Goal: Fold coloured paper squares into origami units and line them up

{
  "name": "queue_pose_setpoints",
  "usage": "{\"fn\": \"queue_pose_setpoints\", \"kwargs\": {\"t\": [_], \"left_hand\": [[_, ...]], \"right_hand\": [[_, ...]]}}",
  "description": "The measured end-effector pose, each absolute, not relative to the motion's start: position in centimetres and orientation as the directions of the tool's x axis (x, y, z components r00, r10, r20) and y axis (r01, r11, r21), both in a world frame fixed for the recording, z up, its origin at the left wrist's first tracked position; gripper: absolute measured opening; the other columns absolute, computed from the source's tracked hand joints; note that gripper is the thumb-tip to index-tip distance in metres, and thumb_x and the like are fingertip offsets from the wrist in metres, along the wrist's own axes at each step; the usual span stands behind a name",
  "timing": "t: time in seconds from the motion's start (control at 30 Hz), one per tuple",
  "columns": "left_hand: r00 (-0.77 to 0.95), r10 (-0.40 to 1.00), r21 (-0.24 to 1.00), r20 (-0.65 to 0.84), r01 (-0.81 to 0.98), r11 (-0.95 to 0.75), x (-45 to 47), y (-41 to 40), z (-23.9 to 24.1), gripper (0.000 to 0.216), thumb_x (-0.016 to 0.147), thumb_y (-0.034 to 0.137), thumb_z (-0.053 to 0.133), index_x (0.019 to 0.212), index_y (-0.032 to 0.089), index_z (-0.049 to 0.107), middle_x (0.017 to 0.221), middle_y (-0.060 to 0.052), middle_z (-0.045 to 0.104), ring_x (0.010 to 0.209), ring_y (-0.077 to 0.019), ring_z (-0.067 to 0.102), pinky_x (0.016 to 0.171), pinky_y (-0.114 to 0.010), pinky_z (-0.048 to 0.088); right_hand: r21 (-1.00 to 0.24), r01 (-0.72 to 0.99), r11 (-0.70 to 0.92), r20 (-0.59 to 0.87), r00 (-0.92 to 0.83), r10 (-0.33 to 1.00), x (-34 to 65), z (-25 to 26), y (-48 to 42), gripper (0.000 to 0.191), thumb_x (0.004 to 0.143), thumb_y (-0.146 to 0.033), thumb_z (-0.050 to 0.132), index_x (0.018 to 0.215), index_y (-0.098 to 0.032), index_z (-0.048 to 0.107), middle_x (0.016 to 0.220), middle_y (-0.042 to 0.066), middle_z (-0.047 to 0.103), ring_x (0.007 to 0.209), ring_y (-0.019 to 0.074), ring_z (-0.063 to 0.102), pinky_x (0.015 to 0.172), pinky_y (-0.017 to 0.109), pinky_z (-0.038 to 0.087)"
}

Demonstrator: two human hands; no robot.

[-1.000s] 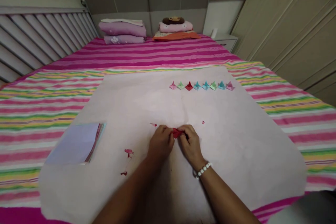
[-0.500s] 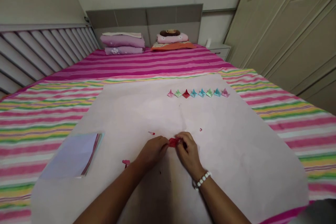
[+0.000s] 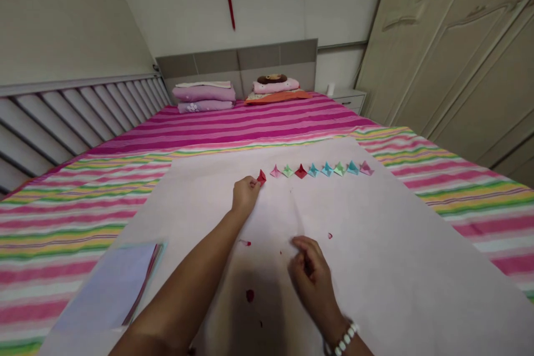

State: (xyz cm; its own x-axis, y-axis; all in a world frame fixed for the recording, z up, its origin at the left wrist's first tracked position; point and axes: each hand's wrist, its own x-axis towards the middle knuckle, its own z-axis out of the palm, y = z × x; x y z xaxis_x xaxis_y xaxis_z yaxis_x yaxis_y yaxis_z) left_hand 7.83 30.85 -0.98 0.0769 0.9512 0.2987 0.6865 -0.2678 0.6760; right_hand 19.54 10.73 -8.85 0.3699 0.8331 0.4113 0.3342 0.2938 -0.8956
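Observation:
My left hand [image 3: 246, 194] reaches forward, its fingertips pinched on a small red paper boat [image 3: 261, 177]. That boat stands at the left end of a row of folded paper boats, just beside a pink paper boat [image 3: 276, 171]. Farther along the row are green, dark red and blue ones, with another pink paper boat [image 3: 366, 168] at the right end. Lower down, my right hand [image 3: 311, 270] hovers over the white sheet [image 3: 375, 267] with loosely curled fingers, thumb and forefinger apart, and nothing visible in it.
Red paper scraps [image 3: 250, 295] and smaller bits lie scattered near my hands. A stack of coloured paper [image 3: 112, 283] rests on the left of the sheet. Beneath is a striped bed cover [image 3: 442, 169]; folded bedding [image 3: 204, 94] sits by the headboard [image 3: 217, 64].
My left hand has carried the red folded paper forward to the row's left end. The right hand has let go of it and stayed back. The view has tilted up.

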Motion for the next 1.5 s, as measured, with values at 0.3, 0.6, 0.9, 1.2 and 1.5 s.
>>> {"fn": "queue_pose_setpoints", "kwargs": {"t": [0.3,0.6,0.9,1.2,1.5], "left_hand": [[0.002,0.986,0.626,0.168,0.772,-0.108,11.1,34.7,-2.4,0.016,0.087,0.028,0.056,0.095,0.016,0.064,0.095,-0.007,0.066,0.085,-0.0187,0.064,0.074,-0.033,0.051],[0.021,0.993,0.649,0.112,0.755,-0.089,11.8,35.4,-2.3,0.026,0.088,0.031,0.056,0.11,0.016,0.059,0.108,-0.007,0.063,0.092,-0.0195,0.062,0.078,-0.038,0.052],[0.115,0.969,0.785,0.217,0.57,-0.243,4.5,28.7,-0.2,0.012,0.071,0.022,0.063,0.08,0.017,0.068,0.054,0.003,0.061,0.053,-0.0136,0.06,0.056,-0.023,0.046],[-0.206,0.944,0.807,0.258,0.583,-0.093,-14.0,19.6,0.9,0.027,0.065,0.04,0.062,0.074,0.016,0.069,0.068,-0.004,0.07,0.068,-0.0204,0.065,0.068,-0.031,0.05],[-0.327,0.914,0.755,0.24,0.655,0.036,-19.4,13.1,-3.7,0.044,0.059,0.041,0.071,0.093,0.015,0.068,0.115,-0.014,0.067,0.114,-0.0286,0.056,0.101,-0.039,0.04]], "right_hand": [[-0.877,0.351,0.329,0.453,0.371,0.811,19.5,-8.8,10.8,0.025,0.081,-0.013,0.05,0.101,-0.023,0.061,0.104,0.011,0.06,0.079,0.0206,0.063,0.058,0.028,0.052],[-0.871,0.359,0.335,0.46,0.36,0.811,19.6,-8.8,10.9,0.025,0.081,-0.012,0.05,0.1,-0.023,0.061,0.102,0.01,0.061,0.074,0.0195,0.063,0.052,0.026,0.05],[-0.855,0.406,0.324,0.47,0.34,0.815,19.7,-9.2,11.3,0.024,0.08,-0.011,0.048,0.099,-0.019,0.059,0.099,0.009,0.058,0.072,0.0179,0.06,0.055,0.027,0.049],[-0.835,0.471,0.285,0.47,0.34,0.815,19.9,-9.2,11.6,0.019,0.077,-0.018,0.048,0.092,-0.018,0.06,0.086,0.004,0.058,0.059,0.0147,0.052,0.052,0.026,0.044],[-0.839,0.478,0.261,0.451,0.34,0.825,20.0,-8.6,11.5,0.017,0.072,-0.021,0.05,0.085,-0.018,0.061,0.081,0.004,0.058,0.06,0.0166,0.052,0.056,0.03,0.043]]}}
